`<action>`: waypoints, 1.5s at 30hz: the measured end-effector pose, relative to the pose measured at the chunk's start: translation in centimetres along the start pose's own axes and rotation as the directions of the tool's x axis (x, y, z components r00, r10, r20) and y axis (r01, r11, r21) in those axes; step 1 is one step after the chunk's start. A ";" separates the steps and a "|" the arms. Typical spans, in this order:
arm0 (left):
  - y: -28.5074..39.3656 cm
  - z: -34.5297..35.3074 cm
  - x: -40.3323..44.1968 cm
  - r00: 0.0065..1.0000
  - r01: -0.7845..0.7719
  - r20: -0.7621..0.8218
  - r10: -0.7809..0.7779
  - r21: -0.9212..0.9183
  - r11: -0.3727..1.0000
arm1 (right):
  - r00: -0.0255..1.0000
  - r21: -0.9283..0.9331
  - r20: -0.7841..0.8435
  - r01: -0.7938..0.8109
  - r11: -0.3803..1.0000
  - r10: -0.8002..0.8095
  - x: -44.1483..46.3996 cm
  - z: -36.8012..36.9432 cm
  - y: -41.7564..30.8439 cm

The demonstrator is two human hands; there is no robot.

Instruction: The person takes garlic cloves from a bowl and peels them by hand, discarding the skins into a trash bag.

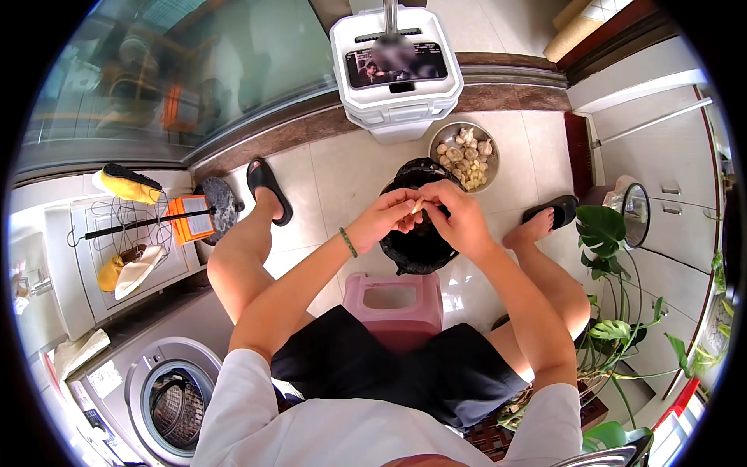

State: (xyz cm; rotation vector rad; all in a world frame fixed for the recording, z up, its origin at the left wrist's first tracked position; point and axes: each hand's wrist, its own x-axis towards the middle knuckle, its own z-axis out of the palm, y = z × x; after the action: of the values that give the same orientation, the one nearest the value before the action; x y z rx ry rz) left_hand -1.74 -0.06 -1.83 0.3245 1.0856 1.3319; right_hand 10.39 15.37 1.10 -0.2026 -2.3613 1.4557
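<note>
A small pale garlic clove [418, 206] is pinched between the fingertips of both hands. My left hand [381, 220], with a green bead bracelet at the wrist, is closed on it from the left. On the other side my right hand [457, 216] grips it with thumb and fingers. Below them stands a bin lined with a black bag [416, 257]; its contents are mostly hidden in shadow. Just beyond the bin, a metal bowl [496, 173] holds several garlic bulbs [464, 148] and some peeled-looking cloves near its front side.
A pink stool [430, 300] is between my legs. Ahead, a phone [424, 66] lies on a white bucket-like container [366, 109]. A washing machine [175, 397] stands at lower left, a wire shoe rack [117, 214] at left. Potted plants [611, 331] and white cabinets [661, 257] line the right.
</note>
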 end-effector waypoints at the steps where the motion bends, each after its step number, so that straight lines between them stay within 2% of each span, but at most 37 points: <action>1: 0.0 -0.1 0.1 1.000 0.006 0.001 -0.006 -0.009 1.000 | 1.000 0.000 0.000 0.000 1.000 0.000 0.0 -0.1 -0.2; 6: 0.7 -0.1 -0.1 0.999 0.044 -0.014 -0.043 0.039 0.998 | 0.994 -0.068 0.106 -0.027 0.997 0.034 0.0 -0.5 -0.6; 11: 0.5 -0.2 0.0 0.999 0.046 -0.026 -0.043 0.115 0.992 | 0.995 -0.108 0.099 0.003 0.994 0.008 0.0 -0.4 -0.5; 15: 0.5 -0.1 0.0 0.996 0.082 -0.041 -0.078 0.116 0.990 | 0.987 -0.118 0.159 0.030 0.993 -0.011 0.1 -0.5 -0.3; 18: -0.1 -0.3 0.2 0.999 0.043 -0.002 -0.043 0.102 0.994 | 0.980 -0.167 0.197 0.044 0.985 -0.010 0.1 -0.5 -0.4; 21: 0.4 0.2 -0.1 0.999 0.032 -0.019 -0.031 0.032 0.999 | 0.991 -0.093 0.125 -0.032 0.995 0.044 0.1 -0.4 -0.6; 23: 0.6 0.3 -0.2 0.999 0.028 -0.023 -0.027 0.023 0.999 | 0.989 -0.093 0.140 -0.036 0.995 0.048 0.1 -0.5 -0.7; 36: -0.2 0.4 -0.4 0.999 0.041 -0.019 -0.039 0.098 0.994 | 0.962 -0.192 0.273 0.028 0.981 0.026 0.1 -0.6 -0.8; 40: -0.5 0.4 -0.3 0.996 0.086 -0.028 -0.086 0.019 0.996 | 0.966 -0.199 0.260 0.061 0.978 -0.008 0.1 -0.6 -1.2; 43: -0.4 0.4 -0.2 0.994 0.104 -0.034 -0.105 -0.027 0.994 | 0.957 -0.244 0.277 -0.014 0.970 0.083 -0.2 -0.2 -0.5; 45: -0.2 0.5 -0.1 0.994 0.104 -0.035 -0.106 -0.054 0.993 | 0.992 -0.178 0.125 0.008 0.984 0.014 -0.3 0.2 -0.1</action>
State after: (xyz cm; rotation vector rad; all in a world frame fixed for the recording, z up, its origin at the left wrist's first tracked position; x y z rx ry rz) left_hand -1.21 -0.07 -1.68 0.2019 1.0829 1.2742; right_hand 10.59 15.09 1.05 -0.1636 -2.5957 1.2932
